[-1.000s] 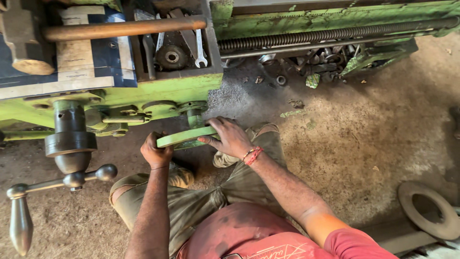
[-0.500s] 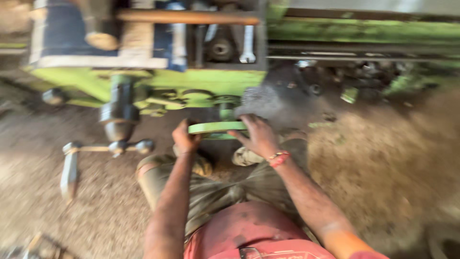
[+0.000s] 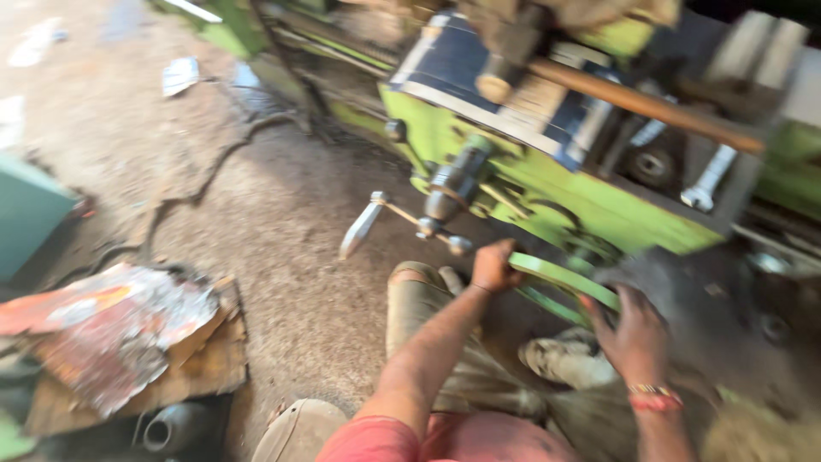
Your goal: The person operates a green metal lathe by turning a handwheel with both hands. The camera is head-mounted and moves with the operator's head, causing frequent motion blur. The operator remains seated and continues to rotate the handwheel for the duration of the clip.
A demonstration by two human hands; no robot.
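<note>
Both my hands grip a green handwheel [image 3: 560, 278] on the front of a green lathe carriage [image 3: 547, 184]. My left hand [image 3: 494, 267] is closed on the wheel's left rim. My right hand [image 3: 633, 334], with a red and gold band at the wrist, is closed on its right rim. A steel lever handle with knobs [image 3: 410, 221] sticks out of the carriage just left of the wheel. The frame is blurred by motion.
A wooden-handled tool [image 3: 633, 98] and spanners [image 3: 708, 180] lie on the carriage top. At the left on the dirt floor, a rusty metal sheet [image 3: 111, 329] rests on a wooden board, beside a teal box [image 3: 26, 214]. My knees and sandalled foot [image 3: 556, 359] are below the wheel.
The view has swung to the left and tilted, so the lathe now sits at the upper right. Both hands have stayed on the green handwheel.
</note>
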